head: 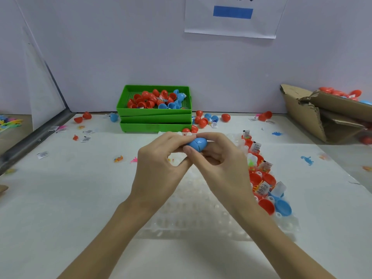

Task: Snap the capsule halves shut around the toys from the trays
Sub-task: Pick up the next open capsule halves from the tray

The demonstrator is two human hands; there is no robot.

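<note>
Both my forearms reach in from the bottom edge over a clear plastic holder tray (193, 214) lying flat on the white table (70, 198). My left hand (159, 166) and my right hand (219, 158) meet above the far part of that tray, and between them I hold a blue capsule (196, 143). Left fingers curl around its left end, thumb underneath; right thumb and fingers pinch its right half. The seam line between the two halves is visible, running slightly tilted; I cannot tell whether it is fully seated. Contents of the capsule not visible. Along the right side of the holder tray: open red halves (265, 205), one open blue half (282, 207), and small packets with barcode labels (261, 188) sitting in or on them. Loose on the table: small toy figures, including a blue dinosaur (308, 160) to the right and an orange one (118, 158) to the left, plus scattered label packets. Farther back, a stack of green trays (155, 117) against the white wall; the top one holds red and blue capsule pieces. Closed red capsules (225, 117) lie just right of the stack. A torn cardboard box (322, 117) at far right holds more capsules.
</note>
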